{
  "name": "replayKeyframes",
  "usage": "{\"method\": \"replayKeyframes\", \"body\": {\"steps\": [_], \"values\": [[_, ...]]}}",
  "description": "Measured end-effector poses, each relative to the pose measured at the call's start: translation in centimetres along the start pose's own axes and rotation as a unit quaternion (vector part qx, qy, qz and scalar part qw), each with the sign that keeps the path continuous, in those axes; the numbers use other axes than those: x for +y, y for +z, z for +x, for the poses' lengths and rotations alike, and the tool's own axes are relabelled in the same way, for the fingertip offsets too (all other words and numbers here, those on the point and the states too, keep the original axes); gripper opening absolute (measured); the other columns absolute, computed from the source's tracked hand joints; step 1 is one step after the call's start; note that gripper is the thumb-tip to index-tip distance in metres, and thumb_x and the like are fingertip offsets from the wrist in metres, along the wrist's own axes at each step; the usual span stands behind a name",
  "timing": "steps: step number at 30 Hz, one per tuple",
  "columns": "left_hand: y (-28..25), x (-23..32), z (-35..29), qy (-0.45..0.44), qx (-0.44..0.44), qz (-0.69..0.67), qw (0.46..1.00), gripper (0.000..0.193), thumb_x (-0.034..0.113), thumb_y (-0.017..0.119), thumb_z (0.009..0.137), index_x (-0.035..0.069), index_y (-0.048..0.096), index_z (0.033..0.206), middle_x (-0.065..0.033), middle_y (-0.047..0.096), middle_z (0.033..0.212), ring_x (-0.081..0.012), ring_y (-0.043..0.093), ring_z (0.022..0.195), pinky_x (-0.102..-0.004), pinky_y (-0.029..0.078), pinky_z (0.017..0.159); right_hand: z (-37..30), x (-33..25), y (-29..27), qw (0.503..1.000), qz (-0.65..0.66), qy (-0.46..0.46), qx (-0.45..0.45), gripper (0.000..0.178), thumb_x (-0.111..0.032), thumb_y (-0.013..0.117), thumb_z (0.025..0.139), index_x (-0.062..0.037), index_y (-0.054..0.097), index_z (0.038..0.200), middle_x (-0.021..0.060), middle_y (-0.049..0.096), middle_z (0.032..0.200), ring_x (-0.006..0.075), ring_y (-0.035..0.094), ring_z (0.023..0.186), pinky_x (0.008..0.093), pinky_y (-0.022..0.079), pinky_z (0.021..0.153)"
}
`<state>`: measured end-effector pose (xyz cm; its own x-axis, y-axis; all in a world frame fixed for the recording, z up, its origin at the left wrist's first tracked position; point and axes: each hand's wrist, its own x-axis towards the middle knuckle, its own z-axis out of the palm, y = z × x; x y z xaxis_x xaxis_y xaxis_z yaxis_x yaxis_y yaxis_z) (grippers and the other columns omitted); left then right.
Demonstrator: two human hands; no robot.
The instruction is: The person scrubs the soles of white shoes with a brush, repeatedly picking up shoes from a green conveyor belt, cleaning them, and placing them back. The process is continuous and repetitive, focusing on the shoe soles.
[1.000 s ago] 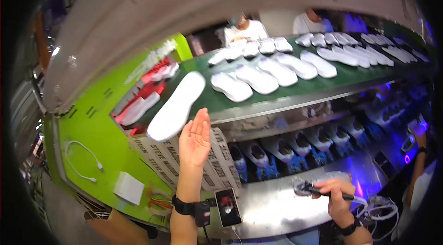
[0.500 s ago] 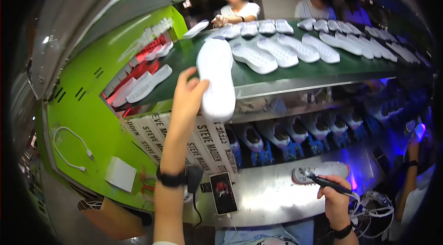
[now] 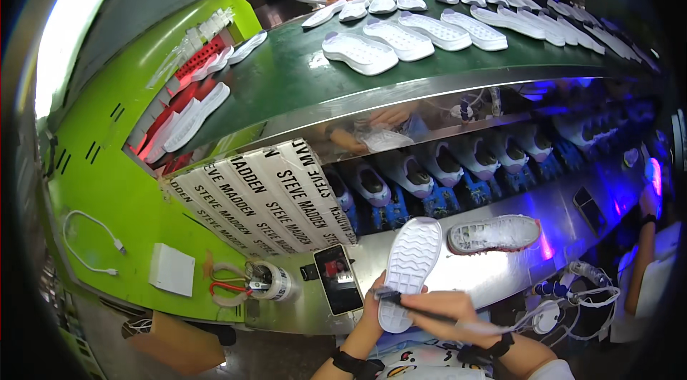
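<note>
My left hand [image 3: 370,314] grips the lower end of a white shoe sole [image 3: 415,247], tilted upright before me with its zigzag-grooved face showing. My right hand [image 3: 447,315] is closed around a dark-handled brush [image 3: 390,296], whose head touches or nearly touches the sole's lower part. A thin pale tube or cord seems to trail from the brush handle. Just beyond my hands, a second sole [image 3: 494,235], greyish-white with a reddish edge, lies on the metal bench [image 3: 386,265].
A green belt [image 3: 286,86] carries rows of white soles; shoe uppers [image 3: 411,172] stand on a lower shelf. A printed carton [image 3: 265,194], phone [image 3: 338,280], tool cup [image 3: 275,283] and white tubing [image 3: 587,298] surround the bench. A co-worker's arm [image 3: 640,265] is at right.
My left hand has brought the white sole down from beside the belt to in front of me. My right hand has moved the brush left, from the bench sole to this one.
</note>
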<state>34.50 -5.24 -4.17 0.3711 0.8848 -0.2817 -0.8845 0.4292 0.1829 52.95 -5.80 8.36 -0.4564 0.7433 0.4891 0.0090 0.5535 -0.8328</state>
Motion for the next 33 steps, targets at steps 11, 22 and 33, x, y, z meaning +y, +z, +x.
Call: {"method": "replayKeyframes", "body": {"steps": [11,22,33], "values": [[4.5,2.4,2.1,-0.032,-0.146,-0.003,0.989,0.065,0.053,0.034,0.095,0.003,0.043,0.135,-0.0253,0.061,0.108,-0.039,0.063,0.086,-0.0467,0.056,0.07,0.2,0.0,-1.4,0.994,0.011,0.045,-0.1,0.033,-0.002,0.068,0.08,-0.0036,0.067,0.113,0.0133,0.069,0.106,0.0274,0.066,0.098,0.0358,0.052,0.086],[9.6,4.5,6.6,-0.389,-0.109,0.469,0.786,0.032,0.022,0.053,0.097,-0.002,0.064,0.114,-0.0068,0.067,0.104,-0.0109,0.063,0.089,-0.023,0.05,0.079,1.5,-1.7,-5.3,0.96,-0.132,-0.059,-0.241,0.026,-0.01,0.067,0.081,-0.0104,0.071,0.106,0.0056,0.07,0.102,0.0276,0.064,0.087,0.0371,0.052,0.078],[8.8,-1.6,0.9,0.003,-0.114,0.093,0.989,0.067,0.05,0.035,0.095,0.014,0.026,0.15,-0.0149,0.033,0.151,-0.0402,0.036,0.134,-0.0539,0.034,0.108,1.4,-3.3,-5.8,0.954,0.069,0.287,-0.047,0.029,-0.007,0.07,0.082,-0.0023,0.069,0.111,0.0078,0.071,0.096,0.0094,0.064,0.085,0.0268,0.051,0.076]]}}
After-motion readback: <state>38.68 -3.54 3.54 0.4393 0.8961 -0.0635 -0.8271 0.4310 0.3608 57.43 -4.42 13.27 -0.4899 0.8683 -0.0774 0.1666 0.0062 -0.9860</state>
